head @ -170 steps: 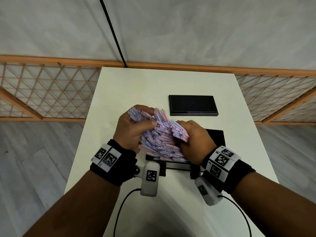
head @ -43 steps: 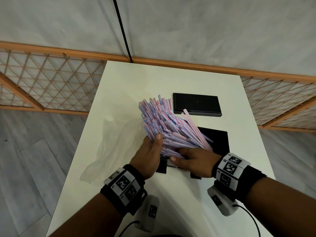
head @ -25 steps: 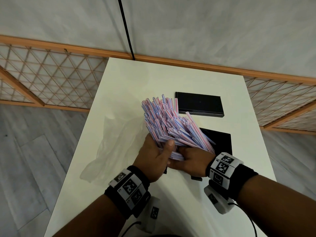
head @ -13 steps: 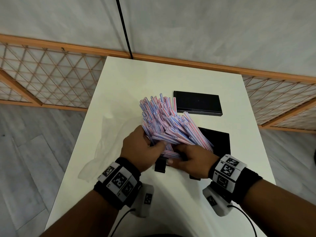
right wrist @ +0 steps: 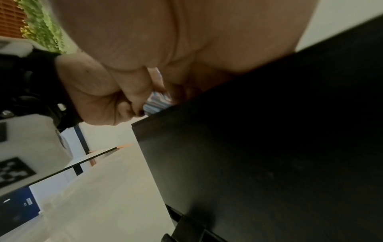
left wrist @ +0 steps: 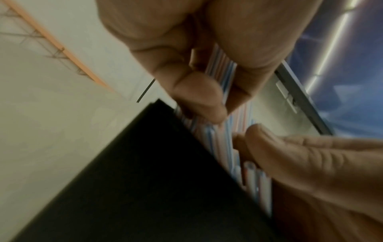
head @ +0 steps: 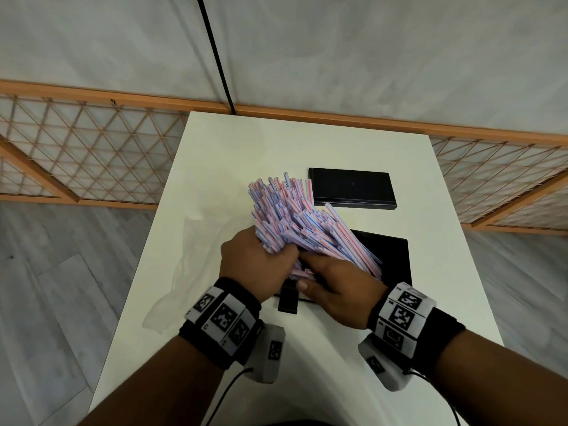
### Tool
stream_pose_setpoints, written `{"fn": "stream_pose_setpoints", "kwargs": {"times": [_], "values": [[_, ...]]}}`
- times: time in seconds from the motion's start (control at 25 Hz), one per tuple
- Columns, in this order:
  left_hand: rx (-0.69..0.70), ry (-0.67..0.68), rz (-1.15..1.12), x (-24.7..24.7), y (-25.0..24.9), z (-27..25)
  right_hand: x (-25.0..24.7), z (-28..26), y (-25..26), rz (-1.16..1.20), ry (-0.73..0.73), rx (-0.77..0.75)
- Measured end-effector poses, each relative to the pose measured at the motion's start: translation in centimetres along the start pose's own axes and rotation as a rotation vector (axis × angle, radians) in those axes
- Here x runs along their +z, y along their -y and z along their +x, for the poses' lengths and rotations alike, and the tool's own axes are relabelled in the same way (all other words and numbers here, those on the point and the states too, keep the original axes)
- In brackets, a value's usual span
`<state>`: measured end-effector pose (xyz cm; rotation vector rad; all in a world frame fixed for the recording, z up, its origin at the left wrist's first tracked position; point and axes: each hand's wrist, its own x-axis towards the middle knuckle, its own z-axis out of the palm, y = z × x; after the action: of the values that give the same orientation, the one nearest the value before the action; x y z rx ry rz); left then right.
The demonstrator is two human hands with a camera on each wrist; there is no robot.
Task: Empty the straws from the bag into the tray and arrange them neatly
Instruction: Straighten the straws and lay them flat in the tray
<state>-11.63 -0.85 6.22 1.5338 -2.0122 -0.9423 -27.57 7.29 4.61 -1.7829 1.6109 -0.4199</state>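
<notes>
Gripping the fanned straws (head: 295,222) with curled fingers, the left hand (head: 255,265) and right hand (head: 338,287) bunched them over the tray (head: 390,259), seemingly to align them; the emptied bag (head: 196,256) lay at nine o'clock.

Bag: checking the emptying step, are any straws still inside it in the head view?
No, the bag lies flat and empty on the table, left of the straws.

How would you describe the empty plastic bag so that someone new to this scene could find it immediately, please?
Start at the white rectangular table and look along its left edge. There, left of the left hand gripping the bundle of pink-and-blue striped straws, lies the crumpled clear plastic bag. Unlike the two black trays on the right, it is see-through, limp and flat.
</notes>
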Motion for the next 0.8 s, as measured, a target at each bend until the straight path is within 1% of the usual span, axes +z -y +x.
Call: {"fn": "stream_pose_setpoints", "kwargs": {"times": [0.04,0.12,0.16,0.28,0.36,0.4,0.44,0.56,0.68,0.76,0.8], "values": [[-0.017,-0.023,-0.028,-0.1,0.3,0.1,-0.5,-0.3,0.0,0.024,-0.035,0.015],[-0.086,0.002,-0.151,-0.2,1.0,-0.1,-1.3,-1.3,-0.3,0.028,-0.076,0.099],[-0.099,0.018,-0.211,-0.2,1.4,-0.5,-1.7,-1.8,-0.6,-0.012,-0.06,0.153],[-0.049,0.016,-0.233,-0.2,2.7,-1.4,-1.9,-2.7,-2.2,-0.147,0.072,0.271],[-0.15,-0.001,-0.394,-0.4,3.0,-1.0,-1.8,-3.0,-3.0,-0.158,0.131,0.319],[-0.215,-0.008,-0.47,-0.7,3.0,-0.8,-1.6,-3.0,-3.1,-0.147,0.148,0.324],[-0.245,-0.006,-0.498,-0.9,3.0,-0.5,-1.4,-2.9,-3.0,-0.138,0.157,0.313],[-0.229,0.079,-0.473,-0.7,2.2,-0.4,-0.8,-2.1,-2.3,-0.118,0.157,0.256],[-0.279,0.048,-0.534,-0.2,1.3,-0.7,-0.8,-1.4,-2.4,-0.151,0.137,0.305],[-0.269,0.024,-0.453,0.0,1.0,-0.8,-0.8,-1.3,-2.5,-0.134,0.18,0.355],[-0.26,0.024,-0.428,0.0,1.1,-0.7,-0.7,-1.2,-2.3,-0.112,0.191,0.347]]}}
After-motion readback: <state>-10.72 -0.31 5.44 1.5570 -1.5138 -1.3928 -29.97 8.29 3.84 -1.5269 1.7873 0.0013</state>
